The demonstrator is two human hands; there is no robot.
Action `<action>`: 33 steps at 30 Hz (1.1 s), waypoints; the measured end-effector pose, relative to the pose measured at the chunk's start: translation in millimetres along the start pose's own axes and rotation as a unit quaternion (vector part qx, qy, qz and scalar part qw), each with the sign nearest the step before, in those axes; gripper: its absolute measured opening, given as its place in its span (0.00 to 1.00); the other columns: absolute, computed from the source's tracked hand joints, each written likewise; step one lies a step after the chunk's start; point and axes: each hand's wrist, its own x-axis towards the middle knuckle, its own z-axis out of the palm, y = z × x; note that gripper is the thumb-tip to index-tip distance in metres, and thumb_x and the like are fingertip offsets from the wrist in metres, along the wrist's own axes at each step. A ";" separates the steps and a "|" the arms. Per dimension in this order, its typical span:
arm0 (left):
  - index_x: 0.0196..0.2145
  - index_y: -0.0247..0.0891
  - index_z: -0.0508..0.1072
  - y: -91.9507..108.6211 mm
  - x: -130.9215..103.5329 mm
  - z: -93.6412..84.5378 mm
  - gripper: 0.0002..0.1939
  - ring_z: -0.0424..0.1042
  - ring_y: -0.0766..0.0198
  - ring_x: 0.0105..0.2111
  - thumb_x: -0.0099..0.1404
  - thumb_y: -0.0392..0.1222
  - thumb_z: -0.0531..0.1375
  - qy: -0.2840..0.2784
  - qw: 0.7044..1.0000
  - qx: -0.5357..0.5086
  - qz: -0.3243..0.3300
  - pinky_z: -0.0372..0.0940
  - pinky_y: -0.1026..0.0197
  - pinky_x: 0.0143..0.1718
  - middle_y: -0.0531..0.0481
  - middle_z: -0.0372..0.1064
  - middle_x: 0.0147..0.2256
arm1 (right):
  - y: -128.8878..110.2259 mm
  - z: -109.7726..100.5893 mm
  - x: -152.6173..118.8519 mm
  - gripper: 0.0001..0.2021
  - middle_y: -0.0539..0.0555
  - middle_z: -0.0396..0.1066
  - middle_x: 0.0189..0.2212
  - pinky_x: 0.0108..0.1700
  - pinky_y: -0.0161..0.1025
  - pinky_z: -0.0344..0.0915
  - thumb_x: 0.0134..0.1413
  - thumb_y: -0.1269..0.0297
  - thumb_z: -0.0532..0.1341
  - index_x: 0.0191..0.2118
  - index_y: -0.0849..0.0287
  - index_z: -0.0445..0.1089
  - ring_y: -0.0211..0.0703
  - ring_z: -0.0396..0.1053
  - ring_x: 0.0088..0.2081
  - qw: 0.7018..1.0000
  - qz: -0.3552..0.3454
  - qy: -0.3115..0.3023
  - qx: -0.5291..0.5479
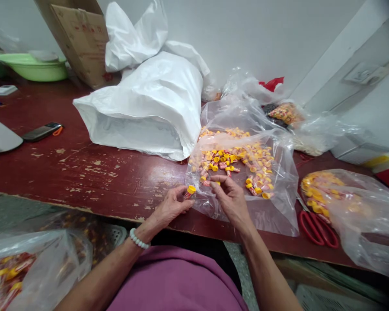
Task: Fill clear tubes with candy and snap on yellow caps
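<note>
Between the fingers and thumb of my left hand (172, 206) is a small red-and-white tube with a yellow cap (189, 191), cap end up. My right hand (228, 196) is at the front of a clear plastic bag (278, 216), its thumb and fingertips closed around another small red-and-white piece (207, 183). Many similar yellow-capped pieces (262, 168) lie in and under the clear plastic, just beyond my right hand. A beaded bracelet circles my left wrist.
A large white sack (155, 99) stands open behind my left hand. Red scissors (317, 229) and a filled plastic bag (350, 198) lie at right. A phone (43, 131), green basin (35, 69) and cardboard box (84, 43) are at left. Another bag (52, 255) sits below the table edge.
</note>
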 end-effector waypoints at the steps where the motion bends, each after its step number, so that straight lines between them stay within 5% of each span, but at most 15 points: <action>1: 0.40 0.33 0.71 2.5 -1.0 1.4 0.16 0.61 0.71 0.21 0.54 0.43 0.62 -0.002 1.000 0.020 0.001 0.59 0.68 0.23 0.56 0.64 0.24 | -12.5 1.3 -5.7 0.13 0.52 0.72 0.35 0.34 0.35 0.65 0.59 0.56 0.56 0.43 0.58 0.68 0.38 0.69 0.33 0.999 -0.009 -0.026 0.034; 4: 0.40 0.33 0.71 9.6 -4.2 6.4 0.15 0.60 0.71 0.19 0.56 0.44 0.60 -0.023 0.998 0.066 0.008 0.56 0.68 0.21 0.56 0.63 0.22 | -37.0 7.8 -17.2 0.09 0.52 0.73 0.37 0.40 0.36 0.66 0.59 0.61 0.57 0.42 0.57 0.70 0.39 0.70 0.37 0.994 -0.079 -0.065 0.020; 8: 0.34 0.34 0.71 12.9 -6.7 10.1 0.10 0.56 0.72 0.18 0.56 0.44 0.59 -0.040 0.997 0.057 0.015 0.52 0.69 0.19 0.58 0.59 0.19 | -40.9 13.8 -19.9 0.12 0.54 0.73 0.41 0.45 0.38 0.66 0.57 0.66 0.58 0.47 0.57 0.68 0.39 0.70 0.41 0.986 -0.141 -0.084 -0.027; 14: 0.29 0.36 0.65 4.3 -4.8 9.8 0.10 0.57 0.71 0.18 0.54 0.45 0.61 -0.025 0.998 0.049 -0.023 0.52 0.69 0.18 0.59 0.56 0.19 | -42.2 9.5 -21.4 0.13 0.57 0.70 0.48 0.50 0.42 0.64 0.59 0.63 0.57 0.49 0.56 0.67 0.42 0.67 0.48 0.984 -0.164 -0.030 -0.064; 20: 0.35 0.36 0.73 -5.6 -5.7 11.6 0.13 0.67 0.58 0.37 0.50 0.40 0.62 0.019 0.999 0.002 0.043 0.64 0.60 0.39 0.48 0.71 0.35 | -36.2 22.5 -36.4 0.16 0.56 0.71 0.48 0.57 0.47 0.59 0.54 0.62 0.61 0.49 0.57 0.68 0.45 0.64 0.52 0.966 -0.222 -0.070 -0.113; 22: 0.34 0.35 0.73 -5.0 -4.6 12.9 0.11 0.66 0.59 0.36 0.50 0.40 0.63 0.010 0.999 -0.020 0.044 0.64 0.60 0.38 0.48 0.71 0.34 | -34.0 25.7 -39.1 0.16 0.56 0.70 0.49 0.58 0.47 0.59 0.54 0.63 0.61 0.49 0.56 0.67 0.44 0.63 0.53 0.967 -0.216 -0.081 -0.105; 28: 0.33 0.33 0.71 6.8 -0.6 8.9 0.13 0.62 0.69 0.24 0.51 0.42 0.66 -0.002 0.992 -0.128 -0.006 0.59 0.67 0.26 0.53 0.66 0.26 | -30.4 30.9 -41.5 0.44 0.64 0.43 0.65 0.63 0.53 0.51 0.47 0.54 0.66 0.64 0.59 0.43 0.51 0.44 0.65 0.978 -0.176 -0.063 -0.096; 33: 0.33 0.33 0.72 10.8 -9.6 6.5 0.13 0.62 0.70 0.21 0.50 0.40 0.66 -0.050 0.969 -0.236 -0.059 0.57 0.66 0.24 0.54 0.65 0.25 | -24.2 39.7 -40.4 0.50 0.64 0.46 0.64 0.62 0.56 0.51 0.42 0.51 0.68 0.65 0.58 0.40 0.55 0.46 0.64 0.966 -0.216 -0.049 -0.135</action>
